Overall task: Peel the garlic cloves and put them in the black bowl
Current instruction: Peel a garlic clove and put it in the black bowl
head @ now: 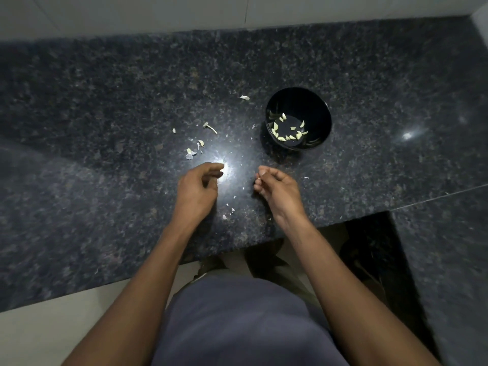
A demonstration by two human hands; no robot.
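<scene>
Nearest the camera is the person's grey shirt (237,320), with both bare forearms reaching forward over the edge of the dark speckled stone desk (105,207). Small white bits of garlic skin (229,213) lie on the desk between the wrists.

The left hand (198,186) hovers low over the desk with its fingers loosely curled and the thumb close to the forefinger; whether anything is held between them cannot be told. The right hand (276,186) has its fingers curled in, and its thumb and forefinger pinch a small pale piece (259,178), either a garlic clove or skin; it is too small to tell which.

Beyond the left hand more papery skins (190,153) are scattered near a bright glare on the stone, along with a dry garlic stem (210,127). One loose pale piece (244,97) lies farther back, left of the black bowl (317,101).

The bowl stands upright on the desk, beyond the right hand. Inside it lie about a dozen peeled garlic cloves (287,129), spread across the bottom.

No writing or brand mark can be read anywhere.
</scene>
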